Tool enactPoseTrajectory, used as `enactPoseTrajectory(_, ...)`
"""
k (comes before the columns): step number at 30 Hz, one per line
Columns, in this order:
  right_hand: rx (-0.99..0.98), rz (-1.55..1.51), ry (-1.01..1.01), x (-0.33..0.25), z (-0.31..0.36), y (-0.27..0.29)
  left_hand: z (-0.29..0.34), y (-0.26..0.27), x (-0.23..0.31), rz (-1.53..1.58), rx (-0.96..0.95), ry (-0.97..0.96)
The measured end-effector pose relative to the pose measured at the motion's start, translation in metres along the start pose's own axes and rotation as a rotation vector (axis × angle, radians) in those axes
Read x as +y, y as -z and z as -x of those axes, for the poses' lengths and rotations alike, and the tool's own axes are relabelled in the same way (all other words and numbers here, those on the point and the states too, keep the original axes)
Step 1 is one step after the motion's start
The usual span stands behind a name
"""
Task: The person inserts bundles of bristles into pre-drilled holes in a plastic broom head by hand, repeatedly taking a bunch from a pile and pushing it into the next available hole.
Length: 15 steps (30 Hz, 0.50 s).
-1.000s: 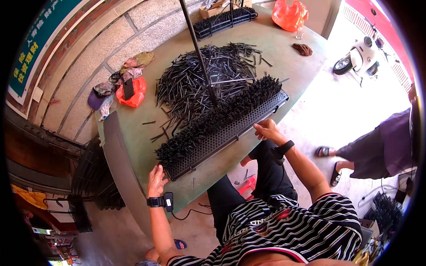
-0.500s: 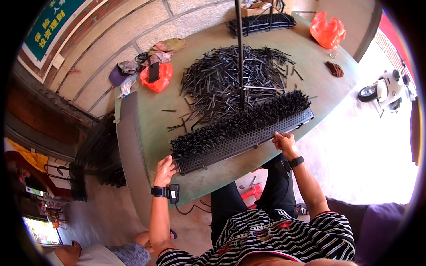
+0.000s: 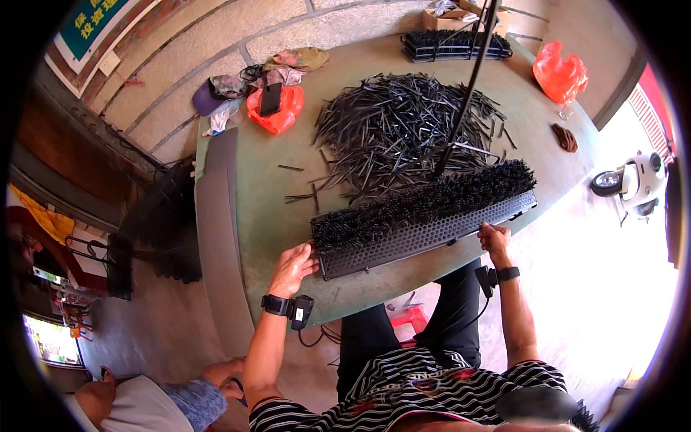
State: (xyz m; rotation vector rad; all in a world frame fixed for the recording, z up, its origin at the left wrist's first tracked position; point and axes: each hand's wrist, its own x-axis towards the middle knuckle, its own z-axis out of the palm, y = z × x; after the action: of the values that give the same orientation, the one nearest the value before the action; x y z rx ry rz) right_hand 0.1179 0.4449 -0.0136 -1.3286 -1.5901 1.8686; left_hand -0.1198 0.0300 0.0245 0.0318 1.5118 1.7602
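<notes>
Watching from afar, I see a greenish table (image 3: 270, 216) first. A pile of loose black strips (image 3: 403, 119) covers its middle; nearer the person lies a long black perforated tray (image 3: 432, 227), bristles crowding its far side. The left hand (image 3: 294, 268), half open, touches its left end; the right hand (image 3: 495, 241) curls at its front edge, whether gripping I cannot tell.

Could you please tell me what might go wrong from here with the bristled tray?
The bristled tray has its right end close to the near edge of the green table, so a pull there could tip it. Loose black strips lie heaped just behind, so pushing it back might scatter some.
</notes>
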Motion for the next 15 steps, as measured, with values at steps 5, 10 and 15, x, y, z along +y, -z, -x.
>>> enactPoseTrajectory(5,0.004,0.076,0.006,-0.004,0.0,0.009,-0.006,0.006,-0.012,0.013,-0.069,-0.005)
enactPoseTrajectory(10,-0.173,0.496,-0.001,-0.042,0.016,0.015,-0.011,0.016,-0.021,-0.004,-0.115,0.011)
enactPoseTrajectory(15,-0.245,0.978,0.458,-0.097,0.055,0.008,-0.01,0.022,0.015,-0.407,-0.082,-0.056)
